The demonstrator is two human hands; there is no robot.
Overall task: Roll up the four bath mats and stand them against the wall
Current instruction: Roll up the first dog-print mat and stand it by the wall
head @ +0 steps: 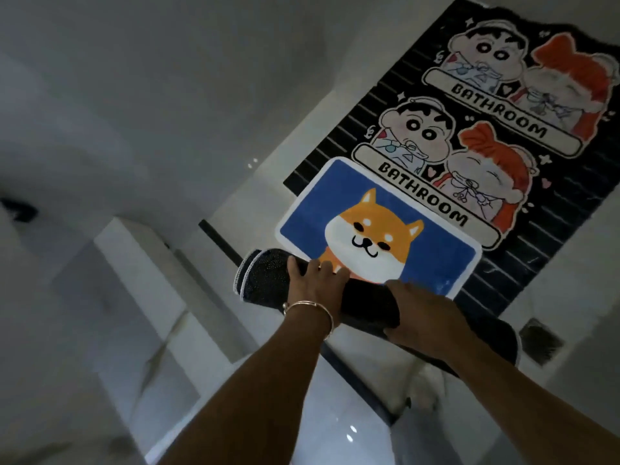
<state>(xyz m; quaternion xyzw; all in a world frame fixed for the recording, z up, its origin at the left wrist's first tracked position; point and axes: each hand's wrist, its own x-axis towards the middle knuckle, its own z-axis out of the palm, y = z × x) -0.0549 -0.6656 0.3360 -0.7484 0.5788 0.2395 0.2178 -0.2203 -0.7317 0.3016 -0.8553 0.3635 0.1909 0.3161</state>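
A blue bath mat with an orange dog face [379, 226] lies on the floor, its near end rolled into a dark dotted roll [265, 275]. My left hand [315, 283] lies over the roll with fingers curled round its top. My right hand [419, 317] grips the roll further right. Beyond the blue mat lie two black cartoon mats printed BATHROOM, the nearer [446, 182] overlapping the farther [523, 78]. No fourth mat can be made out.
White glossy floor tiles surround the mats. A white wall [134, 95] rises at left, with a white ledge [141, 263] below it. A dark strip [218, 236] runs along the floor. A floor drain grate [543, 340] sits at right.
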